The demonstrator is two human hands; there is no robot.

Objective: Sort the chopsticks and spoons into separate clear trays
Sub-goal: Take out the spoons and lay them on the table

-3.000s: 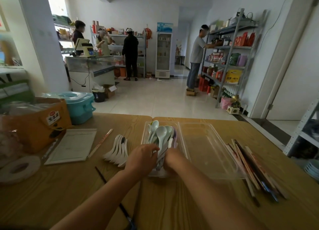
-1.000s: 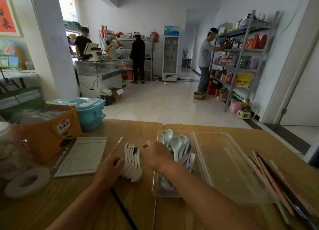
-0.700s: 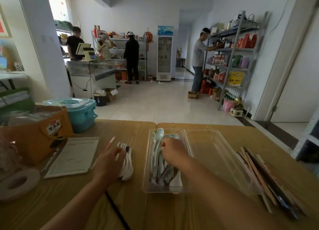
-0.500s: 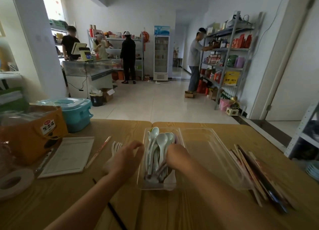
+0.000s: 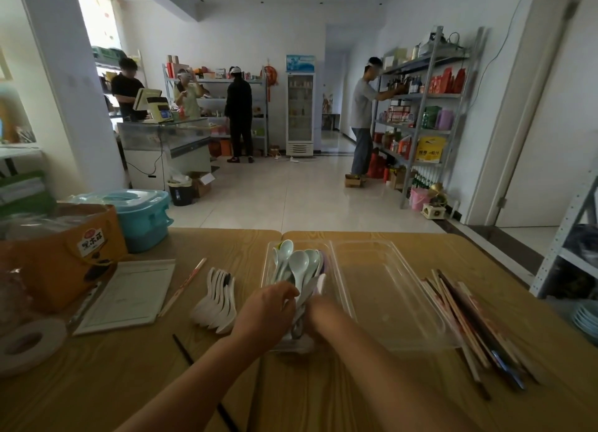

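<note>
A bunch of pale green and white spoons [image 5: 299, 263] lies in the left clear tray [image 5: 268, 263], bowls pointing away from me. My left hand [image 5: 268, 311] curls its fingers over the handle ends at the tray's near end. From the other side, my right hand [image 5: 318, 315] grips the same handles, its fingertips mostly hidden. The right clear tray [image 5: 385, 289] stands next to it and holds nothing. A stack of white spoons [image 5: 216, 299] lies on the table left of the trays. A pile of chopsticks [image 5: 469, 324] lies right of the trays.
One red-patterned chopstick [image 5: 184, 286] lies beside a notepad [image 5: 129, 295], and a black chopstick [image 5: 200, 376] lies under my left forearm. An orange box [image 5: 61, 253], a teal container [image 5: 142, 218] and a tape roll [image 5: 26, 341] crowd the table's left side.
My left hand has left the white spoon stack on the table and moved right to the spoon handles in the tray. My right hand stayed at the tray.
</note>
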